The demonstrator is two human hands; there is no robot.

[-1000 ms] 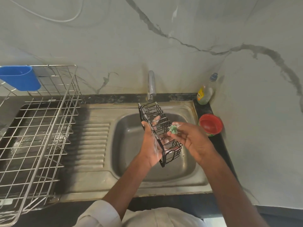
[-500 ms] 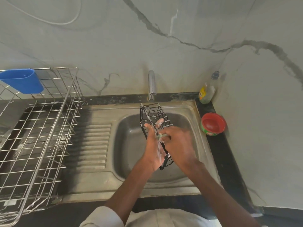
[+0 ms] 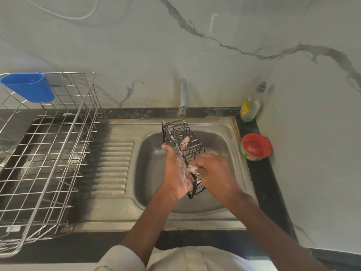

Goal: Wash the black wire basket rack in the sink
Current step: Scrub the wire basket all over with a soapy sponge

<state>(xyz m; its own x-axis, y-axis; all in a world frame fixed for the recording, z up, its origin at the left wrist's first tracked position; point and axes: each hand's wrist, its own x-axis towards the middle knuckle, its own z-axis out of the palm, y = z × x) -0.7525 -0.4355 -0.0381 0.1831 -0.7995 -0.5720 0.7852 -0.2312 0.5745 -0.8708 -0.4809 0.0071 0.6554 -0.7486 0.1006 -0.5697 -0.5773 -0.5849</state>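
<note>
The black wire basket rack (image 3: 181, 137) is held tilted over the steel sink basin (image 3: 150, 173), its far end near the tap. My left hand (image 3: 175, 173), soapy, grips the rack's long side from the left, fingers reaching through the wires. My right hand (image 3: 214, 171) presses a small green scrubber (image 3: 192, 169) against the rack's near half and covers that part of it.
A tap (image 3: 183, 96) stands behind the basin, with no water seen running. A red bowl (image 3: 255, 146) and a dish soap bottle (image 3: 251, 106) sit on the black counter at right. A steel dish rack (image 3: 48, 153) with a blue cup (image 3: 29, 87) fills the left side.
My right hand has slid with the scrubber from the rack's middle down toward its near end. The rack stays in my left hand over the basin.
</note>
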